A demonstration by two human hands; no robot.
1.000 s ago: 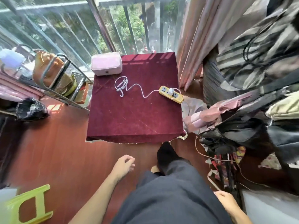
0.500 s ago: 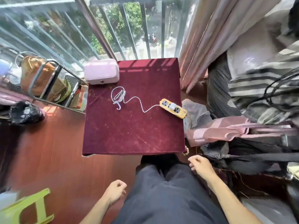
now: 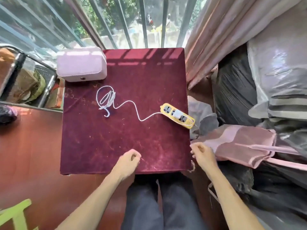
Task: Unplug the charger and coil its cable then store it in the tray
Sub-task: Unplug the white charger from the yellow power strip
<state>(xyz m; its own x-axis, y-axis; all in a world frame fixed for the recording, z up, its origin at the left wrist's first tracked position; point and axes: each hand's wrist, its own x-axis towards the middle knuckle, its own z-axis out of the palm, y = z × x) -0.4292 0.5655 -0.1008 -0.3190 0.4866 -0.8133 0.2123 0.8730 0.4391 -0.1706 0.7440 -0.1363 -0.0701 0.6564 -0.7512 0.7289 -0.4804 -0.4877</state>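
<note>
Loosely curled and holding nothing, left hand (image 3: 128,159) and right hand (image 3: 201,152) hover at the table's (image 3: 116,146) near edge; charger (image 3: 177,113) sits plugged into the power strip (image 3: 178,115), cable (image 3: 132,105) uncoiled, so nothing is done.

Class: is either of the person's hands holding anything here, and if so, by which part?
Nothing is held. The left hand and right hand are loosely curled and empty.
</note>
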